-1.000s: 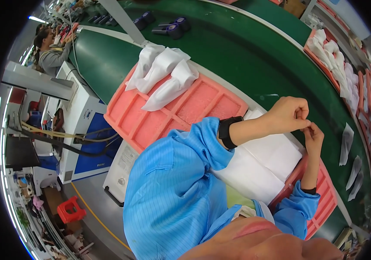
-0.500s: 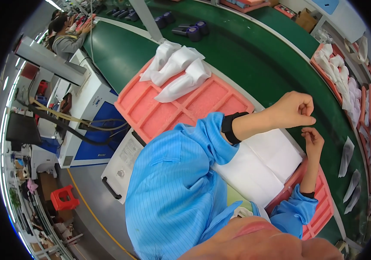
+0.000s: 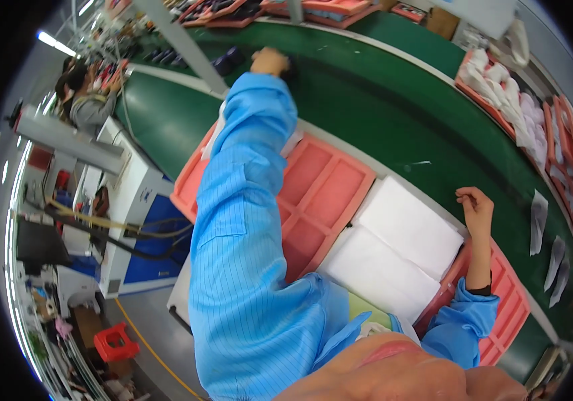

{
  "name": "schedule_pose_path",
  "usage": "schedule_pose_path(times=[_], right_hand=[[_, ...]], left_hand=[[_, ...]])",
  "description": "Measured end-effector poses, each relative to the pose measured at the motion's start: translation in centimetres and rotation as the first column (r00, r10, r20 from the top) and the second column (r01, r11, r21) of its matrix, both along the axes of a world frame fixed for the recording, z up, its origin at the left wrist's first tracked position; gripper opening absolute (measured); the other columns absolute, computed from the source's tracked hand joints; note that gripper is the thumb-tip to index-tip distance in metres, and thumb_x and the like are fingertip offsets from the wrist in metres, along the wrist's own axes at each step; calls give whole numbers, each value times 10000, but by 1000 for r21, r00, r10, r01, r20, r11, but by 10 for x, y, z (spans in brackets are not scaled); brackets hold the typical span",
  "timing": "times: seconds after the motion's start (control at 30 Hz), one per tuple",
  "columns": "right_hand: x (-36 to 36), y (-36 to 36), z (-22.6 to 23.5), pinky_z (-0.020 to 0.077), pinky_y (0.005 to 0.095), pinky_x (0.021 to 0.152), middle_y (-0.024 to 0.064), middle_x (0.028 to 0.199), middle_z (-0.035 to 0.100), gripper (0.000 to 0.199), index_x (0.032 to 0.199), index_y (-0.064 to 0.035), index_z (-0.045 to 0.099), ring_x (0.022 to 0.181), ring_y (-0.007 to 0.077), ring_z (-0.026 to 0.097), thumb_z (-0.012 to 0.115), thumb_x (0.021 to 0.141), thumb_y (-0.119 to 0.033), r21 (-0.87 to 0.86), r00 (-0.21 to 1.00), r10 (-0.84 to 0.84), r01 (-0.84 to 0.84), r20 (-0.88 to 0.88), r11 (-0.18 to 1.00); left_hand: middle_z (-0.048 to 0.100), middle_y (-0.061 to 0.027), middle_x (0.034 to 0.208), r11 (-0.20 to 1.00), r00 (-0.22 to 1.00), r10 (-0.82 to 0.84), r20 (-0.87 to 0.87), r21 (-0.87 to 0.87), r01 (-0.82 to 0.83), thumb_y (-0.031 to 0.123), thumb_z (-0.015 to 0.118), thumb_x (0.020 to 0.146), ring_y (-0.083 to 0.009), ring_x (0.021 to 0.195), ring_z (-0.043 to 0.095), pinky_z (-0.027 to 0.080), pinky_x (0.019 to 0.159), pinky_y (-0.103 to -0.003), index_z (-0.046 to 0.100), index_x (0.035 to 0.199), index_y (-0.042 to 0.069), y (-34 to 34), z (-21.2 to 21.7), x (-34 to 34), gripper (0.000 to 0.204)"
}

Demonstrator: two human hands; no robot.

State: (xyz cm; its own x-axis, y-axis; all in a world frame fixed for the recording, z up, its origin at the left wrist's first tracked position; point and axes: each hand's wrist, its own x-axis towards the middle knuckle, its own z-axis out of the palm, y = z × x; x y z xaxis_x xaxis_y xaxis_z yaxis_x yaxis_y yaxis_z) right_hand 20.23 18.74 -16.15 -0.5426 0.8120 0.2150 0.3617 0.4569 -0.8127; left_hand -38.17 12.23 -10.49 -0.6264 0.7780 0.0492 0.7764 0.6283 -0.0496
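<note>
I see a dark object [image 3: 291,67] far out on the green belt [image 3: 380,100]; my left hand [image 3: 270,61] touches it, grip unclear. My right hand [image 3: 475,208], loosely curled and empty, rests near the white sheets [image 3: 400,250] and pink tray [image 3: 320,194].

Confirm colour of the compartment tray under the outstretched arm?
Salmon pink tray, head view.
</note>
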Motion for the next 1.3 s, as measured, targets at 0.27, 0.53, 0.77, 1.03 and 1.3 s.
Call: schedule_pose_path(times=[0.27, 0.53, 0.77, 1.03, 1.3], right_hand=[[-1, -2, 7, 496, 233, 680, 81, 803, 655, 219, 913, 27, 649, 727, 132, 635, 486, 801, 124, 26, 998, -10, 8, 57, 1000], [-10, -22, 33, 506, 244, 731, 51, 1035, 647, 325, 1122, -26, 614, 861, 123, 619, 634, 802, 25, -229, 975, 32, -84, -221, 970], [-29, -57, 55, 518, 310, 739, 109, 991, 650, 510, 1131, -51, 596, 849, 246, 639, 766, 653, -105, 257, 988, 60, -21, -142, 966], [1, -12, 42, 503, 369, 759, 161, 915, 651, 522, 1051, -33, 587, 856, 322, 633, 752, 576, -173, 155, 981, -136, 114, 142, 981], [14, -4, 45, 488, 309, 775, 135, 888, 633, 498, 1052, -23, 571, 811, 249, 607, 722, 583, -95, 69, 981, -67, 55, 181, 996]], left_hand=[[547, -186, 1269, 981, 880, 157, 449, 34, -192, 193, 823, 695, -354, 1053, 603, 534, 841, -405, 512, 1288, 24, 14, -46, 6, 691], [594, -140, 1096, 806, 296, -578, 760, 476, 351, 206, 848, 664, -222, 881, 639, 552, 705, -313, 539, 1197, 40, -6, 17, 215, 638], [616, -131, 1019, 406, 333, -900, 281, 819, 406, 107, 787, 725, -203, 841, 633, 523, 690, -298, 531, 1203, 55, -48, 12, 398, 544], [568, -127, 916, 384, 258, -923, 285, 718, 581, 192, 742, 760, -318, 794, 619, 509, 702, -402, 573, 1022, 52, -59, -10, 417, 342], [576, -123, 921, 366, 247, -918, 311, 418, 831, 242, 741, 760, -315, 791, 633, 507, 656, -400, 581, 936, 68, -59, -49, 451, 295]])
